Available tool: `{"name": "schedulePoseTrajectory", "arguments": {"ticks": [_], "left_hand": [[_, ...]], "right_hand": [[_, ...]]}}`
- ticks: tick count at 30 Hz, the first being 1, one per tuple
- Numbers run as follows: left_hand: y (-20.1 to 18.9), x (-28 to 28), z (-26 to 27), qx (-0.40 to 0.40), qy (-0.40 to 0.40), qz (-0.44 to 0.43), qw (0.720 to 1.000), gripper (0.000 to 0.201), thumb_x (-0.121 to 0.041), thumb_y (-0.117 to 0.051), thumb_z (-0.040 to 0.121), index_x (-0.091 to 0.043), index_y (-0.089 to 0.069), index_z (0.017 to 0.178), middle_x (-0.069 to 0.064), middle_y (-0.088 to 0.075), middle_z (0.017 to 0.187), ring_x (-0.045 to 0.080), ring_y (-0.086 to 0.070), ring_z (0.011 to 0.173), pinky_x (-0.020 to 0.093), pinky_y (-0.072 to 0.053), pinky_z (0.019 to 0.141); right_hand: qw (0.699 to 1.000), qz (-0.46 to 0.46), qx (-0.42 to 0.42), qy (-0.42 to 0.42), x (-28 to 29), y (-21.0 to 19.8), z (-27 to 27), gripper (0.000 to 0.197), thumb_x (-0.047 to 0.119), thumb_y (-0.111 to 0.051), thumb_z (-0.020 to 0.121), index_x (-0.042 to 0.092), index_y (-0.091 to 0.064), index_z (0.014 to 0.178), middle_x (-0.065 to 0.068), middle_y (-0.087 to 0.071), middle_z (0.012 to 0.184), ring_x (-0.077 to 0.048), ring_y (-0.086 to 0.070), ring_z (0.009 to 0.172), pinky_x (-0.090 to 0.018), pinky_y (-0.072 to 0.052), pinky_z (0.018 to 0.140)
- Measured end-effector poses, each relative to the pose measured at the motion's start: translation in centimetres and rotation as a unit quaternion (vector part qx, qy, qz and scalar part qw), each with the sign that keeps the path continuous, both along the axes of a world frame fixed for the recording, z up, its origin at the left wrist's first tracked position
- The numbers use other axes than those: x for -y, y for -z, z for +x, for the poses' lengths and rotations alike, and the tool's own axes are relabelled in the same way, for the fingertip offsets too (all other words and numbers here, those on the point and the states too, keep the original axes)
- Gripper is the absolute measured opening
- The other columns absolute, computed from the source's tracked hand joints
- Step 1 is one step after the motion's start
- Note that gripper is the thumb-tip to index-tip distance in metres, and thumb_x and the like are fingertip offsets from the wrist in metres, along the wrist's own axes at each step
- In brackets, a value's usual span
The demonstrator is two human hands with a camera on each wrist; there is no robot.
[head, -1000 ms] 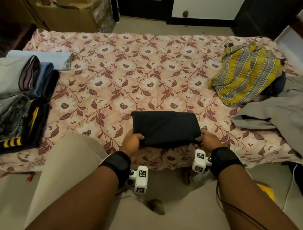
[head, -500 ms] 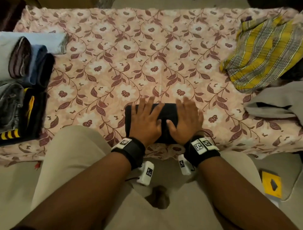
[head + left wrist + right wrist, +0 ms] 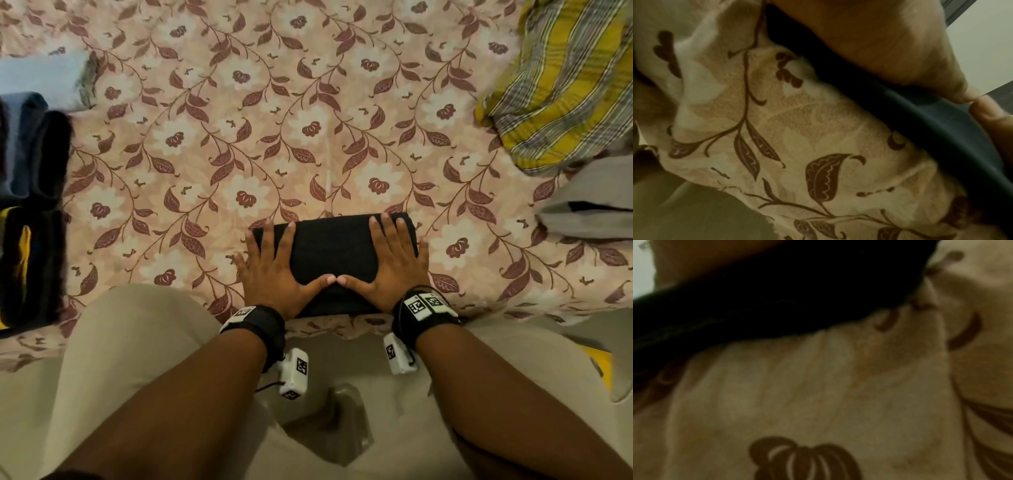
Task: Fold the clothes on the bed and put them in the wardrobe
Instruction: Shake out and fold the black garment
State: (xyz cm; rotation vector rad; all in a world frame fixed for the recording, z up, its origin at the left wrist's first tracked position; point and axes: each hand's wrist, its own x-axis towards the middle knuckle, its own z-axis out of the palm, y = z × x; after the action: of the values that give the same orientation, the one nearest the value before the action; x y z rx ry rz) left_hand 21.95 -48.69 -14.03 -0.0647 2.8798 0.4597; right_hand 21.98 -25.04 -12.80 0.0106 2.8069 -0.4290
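Dark folded garment (image 3: 334, 253) on the bed (image 3: 212, 154), flattened by left hand (image 3: 274, 274) and right hand (image 3: 394, 267), fingers spread; even outward pressure would likely sharpen the creases.

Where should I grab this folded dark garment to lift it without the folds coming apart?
Probably take the folded dark garment by its two short ends, sliding the left hand in from the left and the right hand from the right, fingers underneath. It lies flat as a compact rectangle on the floral bedsheet, both palms pressing it, so supporting both ends should keep the layers together.
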Motion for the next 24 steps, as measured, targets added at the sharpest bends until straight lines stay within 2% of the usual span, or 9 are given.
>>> {"name": "schedulePoseTrajectory", "arguments": {"ticks": [4, 8, 10, 12, 15, 17, 20, 23, 24], "left_hand": [[-0.7, 0.7, 0.3, 0.017, -0.021, 0.008, 1.000, 0.125, -0.109, -0.032, 0.058, -0.049, 0.004, 0.161, -0.006, 0.014, 0.173, 0.032, 0.012, 0.159, 0.061, 0.002, 0.125], [-1.5, 1.9, 1.3, 0.057, -0.083, 0.030, 0.994, 0.117, -0.104, -0.034, 0.068, -0.047, 0.009, 0.161, 0.000, 0.010, 0.174, 0.031, 0.005, 0.160, 0.055, 0.000, 0.128], [-2.0, 2.2, 2.0, 0.039, -0.095, 0.059, 0.993, 0.114, -0.098, -0.041, 0.073, -0.043, 0.005, 0.162, 0.002, -0.001, 0.174, 0.033, -0.007, 0.159, 0.057, -0.011, 0.127], [-2.3, 2.2, 2.1, -0.001, -0.140, 0.118, 0.983, 0.109, -0.084, -0.058, 0.077, -0.035, -0.012, 0.162, 0.005, -0.027, 0.167, 0.033, -0.030, 0.151, 0.055, -0.030, 0.122], [-3.3, 1.6, 3.4, -0.022, -0.254, 0.259, 0.932, 0.084, -0.054, -0.081, 0.078, -0.024, -0.043, 0.148, 0.007, -0.059, 0.141, 0.032, -0.057, 0.128, 0.049, -0.048, 0.108], [-4.2, 1.5, 3.9, 0.009, -0.281, 0.295, 0.913, 0.070, -0.049, -0.085, 0.077, -0.022, -0.056, 0.135, 0.006, -0.067, 0.128, 0.032, -0.064, 0.118, 0.044, -0.054, 0.099], [-5.6, 2.1, 3.3, 0.078, -0.289, 0.365, 0.881, 0.054, -0.042, -0.086, 0.080, -0.020, -0.066, 0.126, 0.005, -0.071, 0.123, 0.030, -0.067, 0.110, 0.037, -0.053, 0.093], [-7.8, 2.4, 3.1, 0.177, -0.334, 0.482, 0.791, 0.041, -0.027, -0.087, 0.082, -0.005, -0.070, 0.113, 0.010, -0.074, 0.112, 0.031, -0.070, 0.100, 0.040, -0.057, 0.091], [-8.6, 2.4, 3.3, 0.208, -0.334, 0.500, 0.772, 0.042, -0.026, -0.087, 0.081, -0.003, -0.071, 0.112, 0.012, -0.075, 0.111, 0.032, -0.072, 0.099, 0.043, -0.059, 0.092]], "right_hand": [[1.000, -0.017, -0.012, 0.020, -1.2, 0.2, 0.7, 0.118, 0.098, -0.032, 0.071, 0.034, 0.013, 0.160, 0.010, 0.016, 0.169, -0.021, 0.013, 0.156, -0.056, -0.003, 0.125], [0.996, -0.021, 0.002, 0.084, -2.1, -0.4, 1.7, 0.118, 0.102, -0.018, 0.066, 0.038, 0.019, 0.157, 0.004, 0.015, 0.169, -0.028, 0.003, 0.157, -0.058, -0.010, 0.124], [0.993, -0.006, 0.032, 0.115, -1.3, -1.7, 2.1, 0.121, 0.105, -0.014, 0.060, 0.040, 0.024, 0.155, 0.003, 0.019, 0.168, -0.028, 0.009, 0.156, -0.062, -0.005, 0.122], [0.989, -0.001, 0.050, 0.137, 0.2, -3.2, 2.2, 0.125, 0.107, -0.017, 0.057, 0.041, 0.026, 0.154, 0.002, 0.026, 0.166, -0.029, 0.019, 0.154, -0.067, 0.004, 0.119], [0.997, 0.030, 0.015, 0.070, 2.5, -6.9, 3.7, 0.121, 0.105, -0.025, 0.062, 0.043, 0.024, 0.154, 0.002, 0.034, 0.163, -0.029, 0.029, 0.151, -0.066, 0.014, 0.115], [0.999, 0.042, 0.017, 0.017, 4.3, -8.0, 4.9, 0.112, 0.097, -0.033, 0.072, 0.044, 0.019, 0.156, 0.004, 0.032, 0.164, -0.027, 0.028, 0.151, -0.065, 0.009, 0.117], [0.996, 0.048, 0.063, -0.035, 6.4, -7.5, 7.3, 0.103, 0.077, -0.053, 0.083, 0.047, 0.014, 0.156, 0.003, 0.016, 0.169, -0.027, 0.016, 0.155, -0.062, -0.002, 0.121], [0.990, 0.061, 0.117, -0.044, 7.3, -6.8, 9.5, 0.109, 0.066, -0.064, 0.082, 0.050, 0.018, 0.153, 0.000, 0.013, 0.169, -0.029, 0.011, 0.156, -0.062, -0.005, 0.121], [0.990, 0.065, 0.116, -0.042, 7.5, -6.6, 10.1, 0.112, 0.065, -0.065, 0.081, 0.051, 0.021, 0.151, -0.001, 0.014, 0.168, -0.029, 0.010, 0.156, -0.062, -0.006, 0.121]]}}
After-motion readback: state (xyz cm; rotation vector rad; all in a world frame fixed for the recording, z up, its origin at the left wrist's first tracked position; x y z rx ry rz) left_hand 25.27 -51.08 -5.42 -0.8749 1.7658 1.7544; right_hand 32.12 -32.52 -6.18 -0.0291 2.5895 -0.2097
